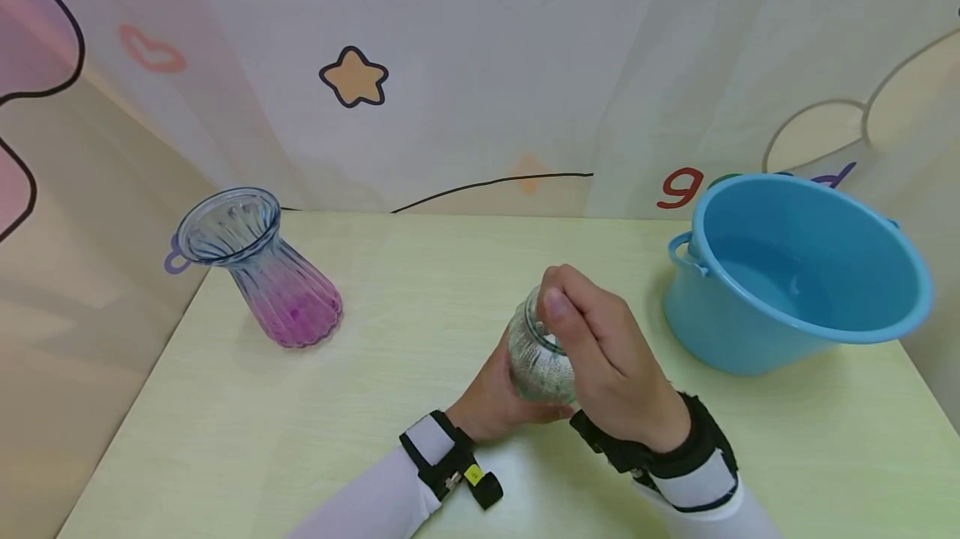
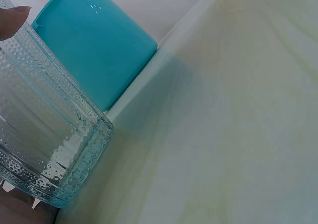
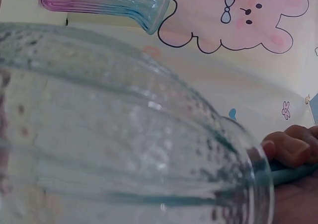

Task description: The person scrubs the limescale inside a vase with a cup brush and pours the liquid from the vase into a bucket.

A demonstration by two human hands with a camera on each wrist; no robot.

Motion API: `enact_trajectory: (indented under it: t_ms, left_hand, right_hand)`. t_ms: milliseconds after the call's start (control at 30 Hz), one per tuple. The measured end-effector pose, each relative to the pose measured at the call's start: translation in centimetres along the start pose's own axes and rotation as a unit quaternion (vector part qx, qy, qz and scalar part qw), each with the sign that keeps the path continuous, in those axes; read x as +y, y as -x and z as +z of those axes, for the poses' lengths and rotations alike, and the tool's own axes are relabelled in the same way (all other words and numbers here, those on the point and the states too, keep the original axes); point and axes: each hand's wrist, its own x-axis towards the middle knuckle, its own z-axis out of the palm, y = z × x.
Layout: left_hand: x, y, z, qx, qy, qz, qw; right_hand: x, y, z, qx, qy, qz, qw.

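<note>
A clear, textured glass jar (image 1: 536, 366) with a rounded body is held above the table, its mouth tilted up. My left hand (image 1: 491, 393) grips it from the left and underneath; a fingertip (image 2: 12, 23) shows on the glass in the left wrist view. At the jar's mouth, my right hand (image 1: 611, 356) is curled round a thin teal rod (image 3: 288, 175). The rod runs through the mouth into the jar (image 3: 124, 114), and its far end cannot be made out. Something white shows just inside the rim in the head view.
A ribbed glass vase (image 1: 300, 297), blue above and pink below, stands at the back left with a purple ring (image 1: 176, 261) by its rim. On the right is a light-blue bucket (image 1: 742, 339). Behind the pale table (image 1: 247, 439) hangs a printed curtain (image 1: 480, 64).
</note>
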Motion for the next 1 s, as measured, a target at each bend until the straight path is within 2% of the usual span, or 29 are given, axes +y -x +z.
enact_trajectory:
  t_ms: [200, 467, 633, 867, 1000]
  left_hand:
    - [-0.12, 0.07, -0.03, 0.004, 0.001, -0.007, 1.0]
    - [-0.07, 0.08, -0.11, 0.004, -0.004, -0.028, 0.9996]
    - [-0.21, 0.05, -0.09, -0.003, 0.007, -0.008, 0.9999]
    - [-0.16, 0.12, -0.08, -0.006, 0.009, 0.003, 0.9999]
    - [-0.16, 0.08, -0.12, -0.003, 0.007, 0.002, 1.0]
  right_hand:
    - [-0.19, 0.1, 0.13, 0.047, -0.067, -0.063, 0.995]
    - [-0.52, 0.21, 0.16, 0.097, -0.092, -0.104, 0.985]
    - [-0.68, 0.42, 0.23, 0.126, -0.131, -0.123, 0.976]
    - [-0.87, 0.42, 0.11, 0.165, -0.199, -0.166, 0.952]
    - [-0.91, 0.21, 0.19, 0.173, -0.197, -0.178, 0.948]
